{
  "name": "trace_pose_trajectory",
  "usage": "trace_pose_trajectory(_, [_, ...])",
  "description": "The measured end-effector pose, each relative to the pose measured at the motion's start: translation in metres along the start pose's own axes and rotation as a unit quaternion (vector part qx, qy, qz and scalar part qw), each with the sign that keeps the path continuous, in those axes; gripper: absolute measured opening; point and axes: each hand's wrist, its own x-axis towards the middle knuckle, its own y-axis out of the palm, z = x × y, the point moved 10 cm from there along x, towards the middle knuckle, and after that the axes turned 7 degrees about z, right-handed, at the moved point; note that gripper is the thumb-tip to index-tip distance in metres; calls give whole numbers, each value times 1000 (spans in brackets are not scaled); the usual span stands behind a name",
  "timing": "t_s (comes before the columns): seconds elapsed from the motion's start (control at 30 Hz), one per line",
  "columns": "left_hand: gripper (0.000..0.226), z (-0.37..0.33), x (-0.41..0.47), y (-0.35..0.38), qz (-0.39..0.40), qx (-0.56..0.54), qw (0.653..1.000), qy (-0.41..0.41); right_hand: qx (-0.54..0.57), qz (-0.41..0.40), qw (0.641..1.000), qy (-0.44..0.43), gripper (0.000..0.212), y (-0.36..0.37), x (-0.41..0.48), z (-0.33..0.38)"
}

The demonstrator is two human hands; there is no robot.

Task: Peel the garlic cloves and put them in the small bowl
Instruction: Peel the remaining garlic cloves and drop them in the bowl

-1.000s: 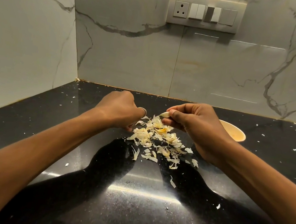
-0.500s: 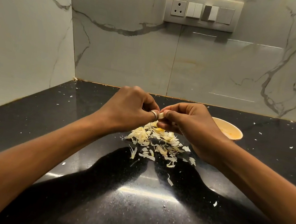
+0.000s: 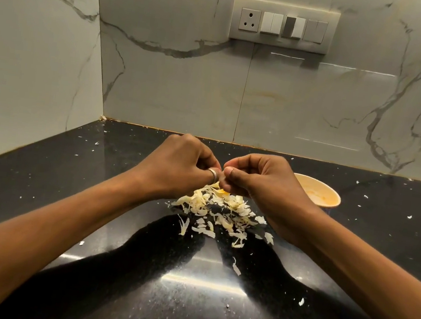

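1. Looking across the bench [image 3: 39, 190], I see black stone set into a marble corner, speckled with stray flakes, with both forearms reaching in over it.
2. My left hand [image 3: 176, 165] has come up off the bench, where it was a second ago, and now meets the right hand [image 3: 260, 182] above the peels [image 3: 218, 214]. Fingertips of the two touch.
3. Both hands are curled closed, thumbs pressed to fingers at the meeting point. I judge they are pinching the same clove between them. A second ago its pale tip stuck out of the right hand; now it is hidden, so I cannot tell how much skin is left on it.
4. That change reads to me as a fresh peeling stroke starting: one hand steadying, the other picking at the skin.
5. The bowl [image 3: 330, 194] sits on the bench just behind the right hand, partly covered by it. Its inside looks pale orange; I cannot make out cloves in the part that shows.
6. The peels lie heaped directly under the hands, with loose scraps trailing toward me, so I judge several cloves are already done.
7. A ring [image 3: 213, 173] shows on the left hand.
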Motion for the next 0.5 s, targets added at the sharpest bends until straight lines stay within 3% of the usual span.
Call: trace_pose_trajectory(0.5, [14, 2, -1, 6, 21, -41, 999, -20, 0, -8, 1000, -3, 18, -1, 1, -1])
